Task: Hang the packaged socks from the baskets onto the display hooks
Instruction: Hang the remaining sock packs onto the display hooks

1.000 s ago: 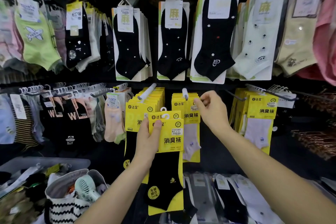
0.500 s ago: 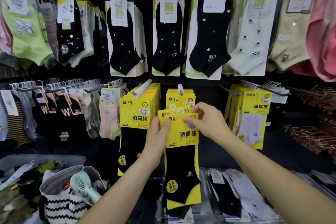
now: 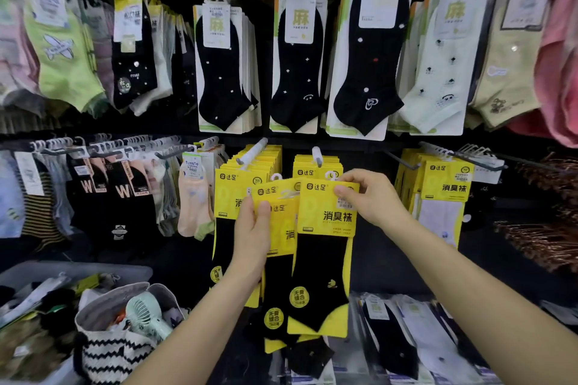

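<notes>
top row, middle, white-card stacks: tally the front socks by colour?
Black socks: 3
Pale sock: 1
Total: 4

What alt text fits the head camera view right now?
The right hand pinches the top of a yellow-carded black sock pack while the left hand grips more such packs beside it, below the white hooks of a crowded sock display.

Sock packs [image 3: 325,222] just below hook [image 3: 316,156]; bag [image 3: 106,353] lower left, fan [image 3: 145,316] seemingly inside.
</notes>
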